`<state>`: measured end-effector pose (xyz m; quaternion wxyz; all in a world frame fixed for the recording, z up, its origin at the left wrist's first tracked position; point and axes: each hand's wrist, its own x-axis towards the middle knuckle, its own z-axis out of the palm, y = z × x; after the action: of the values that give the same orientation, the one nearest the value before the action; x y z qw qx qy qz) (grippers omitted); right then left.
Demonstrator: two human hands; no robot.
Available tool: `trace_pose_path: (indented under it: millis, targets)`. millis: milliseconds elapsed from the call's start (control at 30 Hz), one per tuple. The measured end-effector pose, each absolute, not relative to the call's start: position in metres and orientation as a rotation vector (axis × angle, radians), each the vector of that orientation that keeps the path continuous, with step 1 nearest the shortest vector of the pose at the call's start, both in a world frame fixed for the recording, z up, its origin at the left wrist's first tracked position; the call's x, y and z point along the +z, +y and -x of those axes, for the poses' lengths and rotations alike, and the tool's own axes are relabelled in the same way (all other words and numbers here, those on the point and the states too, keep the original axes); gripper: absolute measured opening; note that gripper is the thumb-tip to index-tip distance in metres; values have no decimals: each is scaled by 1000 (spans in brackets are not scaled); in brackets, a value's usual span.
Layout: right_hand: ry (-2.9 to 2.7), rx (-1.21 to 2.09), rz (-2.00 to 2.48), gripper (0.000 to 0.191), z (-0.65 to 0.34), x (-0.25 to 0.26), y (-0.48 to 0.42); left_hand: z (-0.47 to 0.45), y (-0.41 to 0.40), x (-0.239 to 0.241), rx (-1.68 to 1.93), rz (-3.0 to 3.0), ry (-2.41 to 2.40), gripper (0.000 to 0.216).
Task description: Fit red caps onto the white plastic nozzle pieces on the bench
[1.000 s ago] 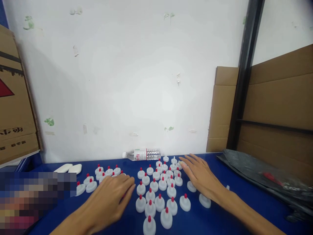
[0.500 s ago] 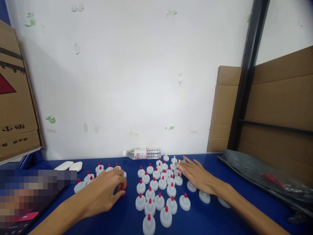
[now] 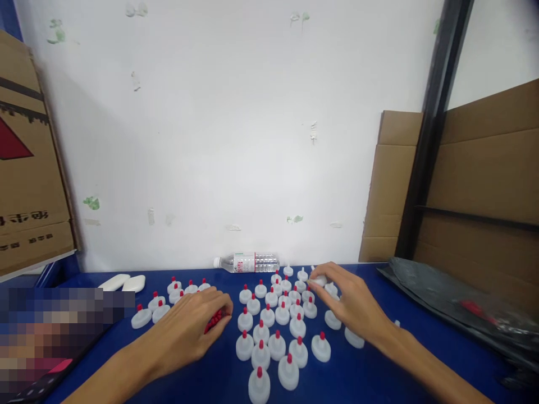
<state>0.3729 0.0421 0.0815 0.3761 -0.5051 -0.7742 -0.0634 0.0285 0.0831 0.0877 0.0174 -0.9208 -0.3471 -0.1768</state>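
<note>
Bottles (image 3: pixel 288 373), small, white and squat, stand on a blue worktop (image 3: pixel 349 381) in two groups: a large cluster in the middle, stretching from near to far, and a smaller one at left, partly hidden by the left hand (image 3: pixel 191 320). Most wear red caps (image 3: pixel 289 358), while several at the right and far side show bare nozzles. The left hand is curled, its grip closed around a bunch of caps (image 3: pixel 214 320). The right hand (image 3: pixel 352 302) reaches over the cluster's right side, thumb and forefinger at a capless bottle (image 3: pixel 320 280); whether that grip is clamped, I cannot tell. At the far edge, a water bottle (image 3: pixel 252 262) lies on its side by the white wall (image 3: pixel 236 140). Two white pieces (image 3: pixel 133 283) lie far left, and dark plastic (image 3: pixel 433 300) lies at right, near standing cardboard (image 3: pixel 484 174).
</note>
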Motion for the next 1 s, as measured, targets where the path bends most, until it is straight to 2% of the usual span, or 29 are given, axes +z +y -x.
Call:
trace_pose_path:
  millis: [100, 200, 300, 600, 767, 1000]
  targets:
    - [-2085, -199, 1025, 12, -352, 75, 28, -39, 74, 83, -787, 2851, -889, 16]
    - [-2204, -220, 814, 19, -331, 72, 11, -52, 61, 74, -1016, 2792, -606, 15]
    - [-2252, -227, 646, 28, -315, 72, 1, -63, 46, 68, -1099, 2664, -408, 19]
    - [-2137, -211, 524, 41, -308, 71, -2, -66, 32, 68, -1228, 2466, -341, 19]
    - [-2228, -325, 524, 36, -310, 75, -3, -67, 35, 67, -1212, 2527, -311, 21]
    - [-2269, -637, 533, 13, -305, 67, -4, -71, 37, 61, -1210, 2519, -290, 24]
